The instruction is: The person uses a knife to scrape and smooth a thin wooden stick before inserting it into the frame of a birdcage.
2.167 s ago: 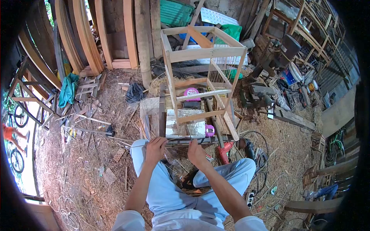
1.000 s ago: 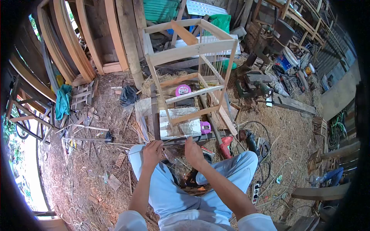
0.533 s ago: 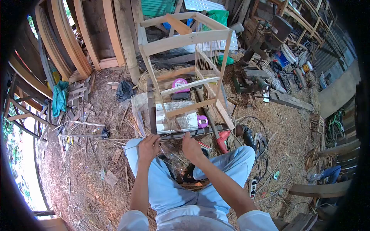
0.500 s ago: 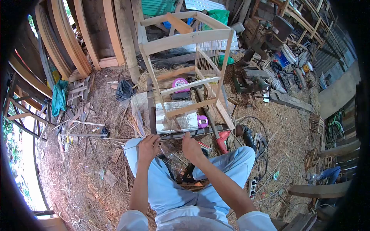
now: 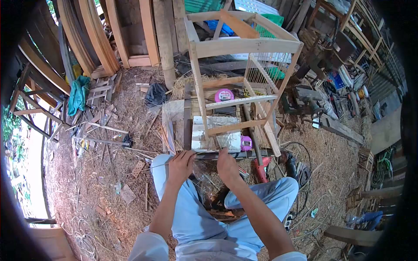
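A wooden cage frame (image 5: 248, 46) with thin upright rods on one side stands before me on a low work board. My left hand (image 5: 181, 167) is closed on a thin strip (image 5: 162, 164) of wood or bamboo, at the board's near edge. My right hand (image 5: 228, 166) is a closed fist beside it, with a thin blade-like tool, apparently a knife, reaching up from it; its handle is hidden. Just beyond my hands lies a worn white block (image 5: 228, 140). A purple tape measure (image 5: 246, 143) sits at its right end.
A red power tool (image 5: 261, 169) and an angle grinder (image 5: 300, 168) lie to the right, with a cable and a power strip (image 5: 288, 222). A round pink container (image 5: 224, 95) is under the frame. Shavings and wood scraps cover the ground (image 5: 109, 182).
The camera view has turned, so the frame, board and hands appear farther right. Both hands stay at the board's near edge, closed as before.
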A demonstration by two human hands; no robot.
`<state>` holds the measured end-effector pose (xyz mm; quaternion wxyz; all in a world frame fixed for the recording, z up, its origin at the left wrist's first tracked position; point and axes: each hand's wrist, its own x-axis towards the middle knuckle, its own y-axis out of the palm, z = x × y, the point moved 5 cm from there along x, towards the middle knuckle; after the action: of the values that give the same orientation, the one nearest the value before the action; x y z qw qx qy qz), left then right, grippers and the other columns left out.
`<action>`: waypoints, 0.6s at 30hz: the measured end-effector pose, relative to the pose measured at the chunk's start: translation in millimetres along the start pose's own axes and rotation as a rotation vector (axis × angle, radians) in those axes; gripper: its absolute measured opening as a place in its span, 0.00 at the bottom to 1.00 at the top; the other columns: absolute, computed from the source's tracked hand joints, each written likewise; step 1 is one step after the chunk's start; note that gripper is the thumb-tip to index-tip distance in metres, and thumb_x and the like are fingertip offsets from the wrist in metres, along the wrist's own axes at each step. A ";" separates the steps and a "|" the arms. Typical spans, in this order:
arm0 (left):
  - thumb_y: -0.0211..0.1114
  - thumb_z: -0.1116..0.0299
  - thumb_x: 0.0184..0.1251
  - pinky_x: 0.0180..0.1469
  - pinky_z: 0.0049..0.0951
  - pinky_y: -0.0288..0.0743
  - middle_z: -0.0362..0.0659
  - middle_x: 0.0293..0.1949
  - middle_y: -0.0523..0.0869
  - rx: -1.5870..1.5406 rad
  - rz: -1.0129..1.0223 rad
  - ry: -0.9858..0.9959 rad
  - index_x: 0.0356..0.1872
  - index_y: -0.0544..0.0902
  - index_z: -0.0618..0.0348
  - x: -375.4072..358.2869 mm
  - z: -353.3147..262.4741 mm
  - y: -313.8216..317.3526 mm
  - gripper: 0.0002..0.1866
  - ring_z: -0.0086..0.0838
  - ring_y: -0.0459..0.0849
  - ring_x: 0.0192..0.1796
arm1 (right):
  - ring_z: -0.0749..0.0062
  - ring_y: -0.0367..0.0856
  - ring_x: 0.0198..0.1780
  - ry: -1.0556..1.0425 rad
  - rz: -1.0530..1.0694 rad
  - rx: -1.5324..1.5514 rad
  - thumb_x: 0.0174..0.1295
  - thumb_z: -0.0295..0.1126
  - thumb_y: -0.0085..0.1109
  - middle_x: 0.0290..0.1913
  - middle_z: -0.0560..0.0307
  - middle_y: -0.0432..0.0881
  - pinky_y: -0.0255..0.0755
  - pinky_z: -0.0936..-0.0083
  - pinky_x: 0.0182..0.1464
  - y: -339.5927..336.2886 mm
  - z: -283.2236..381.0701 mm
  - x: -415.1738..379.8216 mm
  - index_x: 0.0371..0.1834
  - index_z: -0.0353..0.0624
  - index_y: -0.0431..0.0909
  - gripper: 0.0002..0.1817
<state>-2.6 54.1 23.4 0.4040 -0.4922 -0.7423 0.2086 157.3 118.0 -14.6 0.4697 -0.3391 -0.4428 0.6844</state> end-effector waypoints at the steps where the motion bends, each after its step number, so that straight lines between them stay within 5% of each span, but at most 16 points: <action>1: 0.61 0.75 0.57 0.34 0.36 0.77 0.43 0.31 0.83 -0.009 -0.045 -0.017 0.35 0.80 0.59 0.9 -0.6 -2.7 0.05 0.42 0.83 0.33 | 0.49 0.83 0.29 0.031 0.002 0.038 0.70 0.36 0.37 0.26 0.40 0.81 0.78 0.59 0.28 -0.4 0.6 -0.5 0.48 0.29 0.65 0.17; 18: 0.59 0.76 0.57 0.28 0.35 0.75 0.41 0.28 0.80 -0.020 0.050 0.023 0.33 0.78 0.55 -6.1 2.5 -3.0 0.04 0.38 0.82 0.29 | 0.43 0.80 0.26 -0.026 -0.044 0.079 0.70 0.36 0.39 0.23 0.36 0.79 0.75 0.53 0.25 5.6 -11.3 -30.5 0.39 0.34 0.64 0.13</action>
<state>-5.1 47.5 21.6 0.4021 -0.5171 -0.7271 0.2055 175.3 91.5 -22.6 0.4916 -0.3015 -0.4289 0.6953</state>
